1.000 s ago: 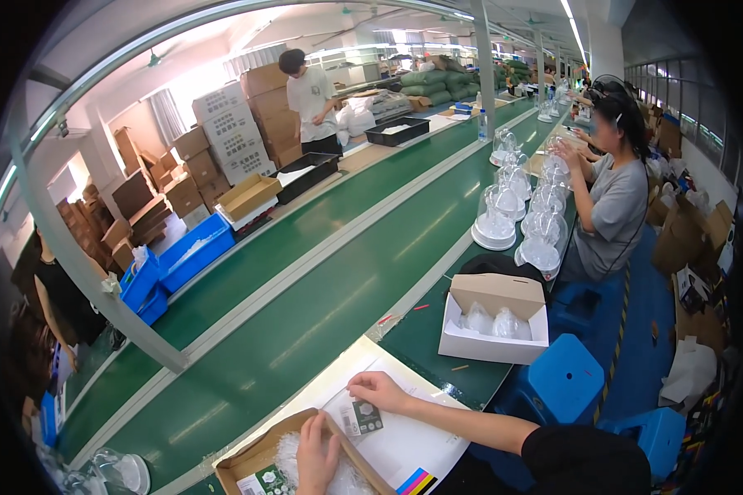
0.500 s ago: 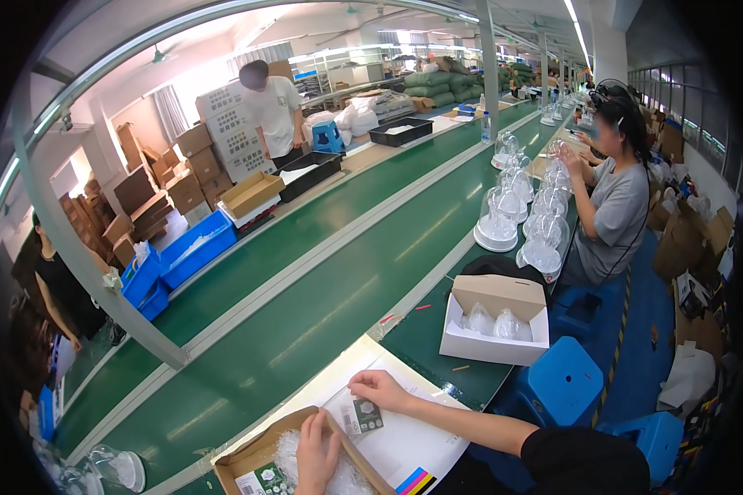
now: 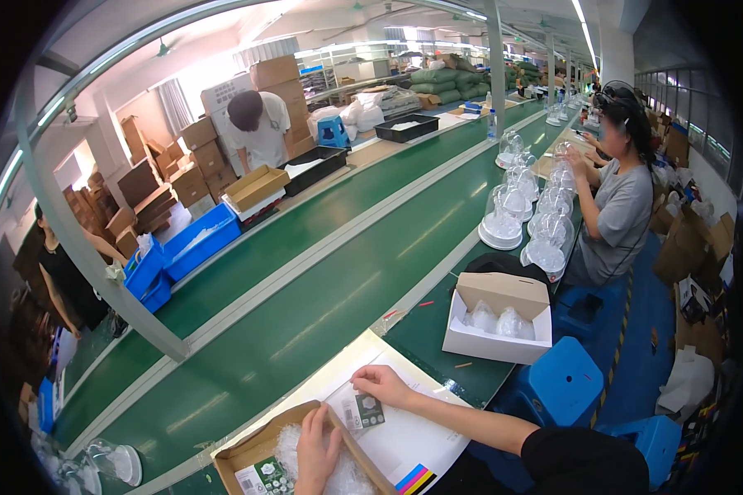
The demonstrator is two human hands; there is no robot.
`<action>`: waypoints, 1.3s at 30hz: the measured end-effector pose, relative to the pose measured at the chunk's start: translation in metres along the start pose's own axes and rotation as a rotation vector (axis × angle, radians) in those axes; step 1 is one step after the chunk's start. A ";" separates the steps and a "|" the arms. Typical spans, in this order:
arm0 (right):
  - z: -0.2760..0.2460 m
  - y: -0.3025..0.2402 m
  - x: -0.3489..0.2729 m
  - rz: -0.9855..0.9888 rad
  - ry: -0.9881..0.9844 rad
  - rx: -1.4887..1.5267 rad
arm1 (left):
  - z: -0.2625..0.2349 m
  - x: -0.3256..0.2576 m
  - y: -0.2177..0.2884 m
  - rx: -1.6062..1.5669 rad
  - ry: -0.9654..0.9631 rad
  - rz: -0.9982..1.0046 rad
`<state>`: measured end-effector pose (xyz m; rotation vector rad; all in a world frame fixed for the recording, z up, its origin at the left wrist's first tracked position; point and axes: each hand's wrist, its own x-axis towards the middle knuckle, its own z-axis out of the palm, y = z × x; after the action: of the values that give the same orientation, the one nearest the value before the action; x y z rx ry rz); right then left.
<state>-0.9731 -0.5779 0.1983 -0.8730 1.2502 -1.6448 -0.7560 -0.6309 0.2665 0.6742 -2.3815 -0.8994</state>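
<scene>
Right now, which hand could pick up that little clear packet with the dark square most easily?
The right hand, probably. Its fingers already rest on the clear packet lying on the white sheet. The left hand is down inside the brown cardboard box, on the white plastic wrap.

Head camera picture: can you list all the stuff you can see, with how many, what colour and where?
cardboard tray: one, brown, bottom edge, holds white padding
small card: one, dark and white, on the white sheet
white sheet: one, white with a colour strip, under the hands
open white box: one, white, right bench, clear bagged parts inside
clear domes: many, clear on white bases, along the right bench
conveyor belt: long, green, down the middle
blue stools: two close by, lower right
blue bins: a few, left of the belt
brown cartons: many, stacked at left
seated worker: one, grey shirt, right
left hand: in the tray
right hand: on the small card
</scene>
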 end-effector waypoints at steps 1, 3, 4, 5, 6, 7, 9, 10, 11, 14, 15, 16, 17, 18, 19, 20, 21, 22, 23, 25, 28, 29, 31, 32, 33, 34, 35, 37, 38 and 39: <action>-0.001 0.001 0.000 0.003 -0.004 0.002 | 0.000 0.001 0.000 0.009 0.002 0.015; -0.002 0.002 0.001 -0.003 -0.007 0.003 | 0.001 0.001 -0.002 0.023 0.004 0.025; -0.002 0.002 0.001 0.000 -0.011 0.006 | 0.001 0.001 -0.003 -0.002 -0.003 0.008; -0.002 0.002 0.001 0.000 -0.006 -0.006 | 0.002 0.001 -0.004 -0.028 -0.011 -0.009; -0.002 0.001 0.001 0.001 0.000 -0.018 | 0.002 0.001 -0.004 -0.026 -0.011 -0.013; -0.001 0.001 0.001 0.004 -0.002 -0.015 | 0.002 0.001 -0.004 -0.001 -0.004 0.012; 0.002 -0.002 0.000 -0.023 0.022 0.016 | 0.002 0.001 -0.003 0.026 0.006 0.030; 0.002 -0.004 -0.001 -0.020 0.018 0.019 | 0.001 0.001 -0.002 0.017 -0.001 0.021; 0.002 -0.004 -0.001 -0.019 0.021 0.003 | 0.000 0.000 -0.001 0.009 -0.005 0.011; 0.002 -0.006 -0.002 -0.016 0.017 -0.006 | 0.001 0.001 -0.005 0.049 -0.003 0.042; 0.001 -0.006 -0.002 -0.018 0.016 -0.003 | 0.001 0.001 -0.006 0.053 0.000 0.036; 0.001 -0.006 -0.002 -0.016 0.009 0.001 | 0.001 0.001 -0.006 0.056 -0.004 0.028; 0.001 -0.006 -0.002 -0.006 0.012 -0.001 | 0.001 0.000 -0.006 0.057 -0.009 0.022; 0.001 -0.006 -0.002 0.004 0.016 -0.004 | 0.001 0.000 -0.005 0.060 -0.008 0.017; 0.000 -0.006 -0.003 0.003 0.018 0.003 | 0.000 0.000 -0.003 0.024 -0.024 -0.024; 0.000 -0.007 -0.003 0.006 0.012 0.006 | 0.000 0.000 -0.002 -0.012 -0.038 -0.065; 0.000 -0.007 -0.003 0.009 0.012 -0.005 | 0.000 0.000 -0.002 -0.008 -0.036 -0.071; 0.000 -0.007 -0.003 0.012 0.012 -0.017 | 0.000 0.000 -0.003 -0.019 -0.036 -0.068; 0.000 -0.006 -0.003 0.015 0.007 -0.015 | 0.001 0.000 -0.004 -0.030 -0.035 -0.063; 0.000 -0.005 -0.002 -0.003 0.009 0.011 | 0.001 0.000 -0.004 -0.021 -0.030 -0.060; 0.000 -0.007 -0.003 0.000 0.020 -0.004 | 0.001 0.001 -0.005 0.022 -0.011 -0.018; 0.001 -0.007 -0.003 -0.022 0.023 0.014 | 0.001 0.001 -0.005 0.057 -0.001 0.024; -0.001 -0.005 -0.002 -0.008 0.015 0.014 | 0.000 0.002 -0.004 0.061 0.005 0.032; 0.000 -0.005 -0.001 0.002 0.012 0.012 | 0.000 0.002 -0.003 0.063 0.010 0.046; 0.000 -0.006 -0.001 0.007 0.014 0.012 | 0.000 0.002 -0.003 0.069 0.016 0.036; 0.000 -0.006 -0.002 0.011 0.001 0.016 | 0.000 0.002 -0.003 0.060 0.004 0.026; 0.000 -0.006 -0.002 0.000 0.011 0.007 | -0.001 0.002 -0.003 0.054 -0.005 0.018; -0.001 -0.004 -0.001 -0.010 0.022 -0.003 | -0.001 0.002 -0.002 0.064 -0.002 0.013; -0.002 -0.003 -0.001 -0.012 0.007 0.001 | 0.000 0.002 -0.002 0.064 -0.010 0.018; -0.003 -0.003 -0.002 -0.007 0.019 0.002 | 0.001 0.001 -0.003 0.041 -0.023 -0.001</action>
<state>-0.9754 -0.5750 0.2001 -0.8635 1.2597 -1.6631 -0.7568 -0.6333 0.2645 0.6837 -2.4263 -0.8654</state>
